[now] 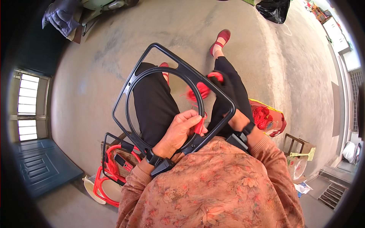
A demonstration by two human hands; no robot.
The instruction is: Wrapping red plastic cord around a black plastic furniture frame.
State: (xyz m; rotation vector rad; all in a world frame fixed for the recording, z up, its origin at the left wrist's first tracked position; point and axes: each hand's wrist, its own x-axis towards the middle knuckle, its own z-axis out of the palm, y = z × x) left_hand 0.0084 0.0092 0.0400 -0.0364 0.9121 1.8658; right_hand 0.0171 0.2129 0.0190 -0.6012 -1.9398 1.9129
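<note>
A black frame (186, 74) is tilting over the person's lap, its smooth bars forming a round-cornered, four-sided outline about one large ring. Dark trousers (152, 104) are showing through that ring (pale light is catching the frame's left bars). Red cord (200, 125) is lying in close, bright turns on the ring's lower right part. The left hand (180, 129) is pinching the cord there between thumb and fingers. The right hand (238, 119) is reaching behind the frame's right corner; its fingers are blurring, so I cannot tell whether they are gripping anything. A loose red bundle (203, 91) is showing behind the frame's right side, also blurring. Right of the frame, a red bag (280, 123) is holding more red strands.
</note>
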